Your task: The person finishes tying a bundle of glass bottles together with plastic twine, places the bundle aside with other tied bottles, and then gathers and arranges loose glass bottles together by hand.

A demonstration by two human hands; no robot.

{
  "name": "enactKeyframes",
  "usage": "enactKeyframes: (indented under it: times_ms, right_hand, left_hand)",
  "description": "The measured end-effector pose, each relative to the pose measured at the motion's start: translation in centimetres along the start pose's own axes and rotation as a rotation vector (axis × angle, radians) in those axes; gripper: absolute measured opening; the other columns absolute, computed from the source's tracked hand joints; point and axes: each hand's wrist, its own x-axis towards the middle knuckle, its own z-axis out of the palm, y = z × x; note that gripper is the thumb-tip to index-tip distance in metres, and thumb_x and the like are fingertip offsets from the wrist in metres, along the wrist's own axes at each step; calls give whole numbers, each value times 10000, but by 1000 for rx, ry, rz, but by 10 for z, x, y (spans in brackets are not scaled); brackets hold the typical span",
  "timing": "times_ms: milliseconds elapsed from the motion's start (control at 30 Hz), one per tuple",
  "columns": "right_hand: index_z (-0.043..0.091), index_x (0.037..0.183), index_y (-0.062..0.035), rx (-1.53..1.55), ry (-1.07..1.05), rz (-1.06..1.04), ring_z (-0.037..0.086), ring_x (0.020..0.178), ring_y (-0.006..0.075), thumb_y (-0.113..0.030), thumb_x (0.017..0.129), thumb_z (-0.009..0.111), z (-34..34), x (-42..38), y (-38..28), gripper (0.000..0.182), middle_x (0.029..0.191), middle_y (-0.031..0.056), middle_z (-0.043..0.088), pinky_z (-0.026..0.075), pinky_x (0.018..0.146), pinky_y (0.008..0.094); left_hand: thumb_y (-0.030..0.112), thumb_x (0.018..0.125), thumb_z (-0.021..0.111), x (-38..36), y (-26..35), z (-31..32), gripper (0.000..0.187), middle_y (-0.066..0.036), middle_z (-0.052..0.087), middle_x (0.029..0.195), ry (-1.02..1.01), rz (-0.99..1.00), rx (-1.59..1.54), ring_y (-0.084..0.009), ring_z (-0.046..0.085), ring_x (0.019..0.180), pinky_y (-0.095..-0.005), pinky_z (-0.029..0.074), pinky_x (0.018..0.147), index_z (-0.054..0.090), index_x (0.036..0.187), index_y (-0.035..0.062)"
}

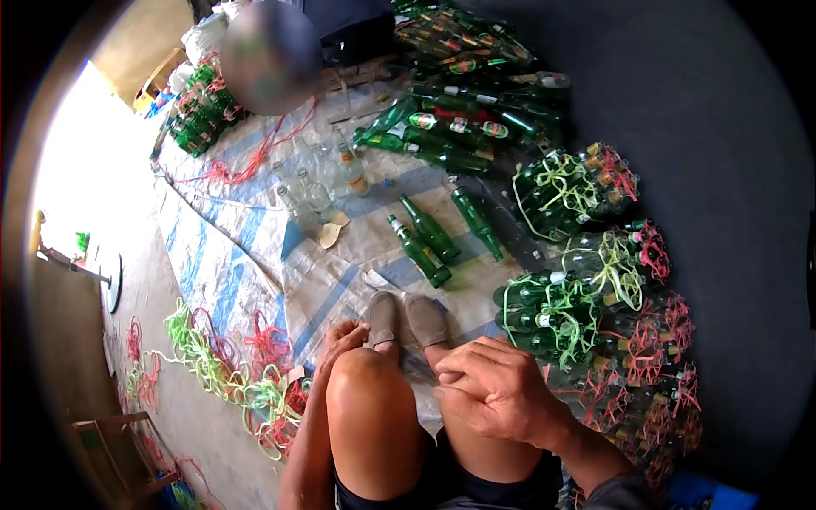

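My left hand point(342, 340) is beside my left knee, its fingers bent and drawn together; the knee hides part of it, so whatever it may hold does not show. Over my right thigh, my right hand point(493, 387) is closed, with fingers curled toward the thumb and nothing seen in them. On the sheet ahead of my shoes point(383, 316) lie three green bottles: one with a foil-wrapped neck point(419, 252), a plain one beside it point(431, 229), and another point(478, 223) farther right. Neither hand touches them.
Clear glass bottles point(314, 191) stand on the striped sheet point(229, 280). Many green bottles point(459, 127) are piled ahead. Bottle bundles tied with green and red strips point(557, 319) line the right side. Loose plastic strips point(225, 365) lie left. A person point(357, 21) is at the top.
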Motion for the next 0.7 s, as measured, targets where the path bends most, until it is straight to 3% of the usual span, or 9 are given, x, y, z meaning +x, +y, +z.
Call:
enactKeyframes:
  times_ms: [33,67,133,367,400,467,567,633,700]
  right_hand:
    - [739,997,-27,14,-12,-7,737,856,294,-78,831,860,0,1,3,212,903,84,749,570,797,386]
    - [737,1020,-26,25,-2,-55,691,788,301,-133,851,841,2,2,9,225,839,82,702,558,747,402]
    - [732,990,-21,61,-38,-14,714,814,287,-61,830,847,-2,4,9,201,879,85,731,564,764,378]
    - [719,974,1,175,-84,31,720,828,254,7,830,817,-3,14,14,175,898,83,765,571,791,358]
    - [719,979,4,181,-90,31,719,830,255,6,831,817,-3,14,15,178,902,85,767,572,793,358]
    - [723,1003,16,184,-113,35,717,824,258,-6,833,824,-4,14,18,199,912,95,773,574,800,358]
    - [730,1007,20,219,-141,76,716,815,258,-23,835,832,-5,17,19,204,915,100,773,574,802,356]
    - [744,998,26,205,-154,82,728,806,263,-51,832,843,-6,21,19,208,889,106,770,581,820,364]
    - [751,993,28,207,-155,105,737,808,268,-62,829,847,-4,25,15,210,873,111,768,585,834,374]
  left_hand:
    - [333,1026,758,2,-7,1,302,-19,671,772,31,12,5,-111,621,699,-315,506,631,713,969,40]
    - [316,970,803,3,-15,-1,284,-51,665,956,28,49,175,-151,635,875,-323,523,751,729,1067,60]
    - [282,858,894,4,-27,-4,464,-116,652,1325,42,125,520,-232,664,1226,-339,557,991,759,1264,100]
    - [225,957,744,59,-54,-18,215,-170,716,1039,-213,173,490,-316,731,927,-397,574,825,790,1108,80]
    - [208,971,689,52,-48,-18,211,-186,716,1061,-274,662,845,-339,724,940,-399,572,835,784,1101,72]
    - [287,950,750,61,-66,-19,292,-205,749,1031,-270,671,776,-327,745,954,-405,576,831,787,1081,28]
    - [356,924,767,85,-100,-26,383,-206,782,1028,-216,323,603,-329,762,991,-420,583,867,794,1092,13]
    - [363,908,767,60,-47,-7,396,-202,791,1038,-120,-30,511,-328,766,1010,-424,585,883,794,1090,13]
    - [367,888,776,51,-22,6,404,-210,794,1023,-54,-137,549,-321,770,1006,-427,587,874,794,1088,16]
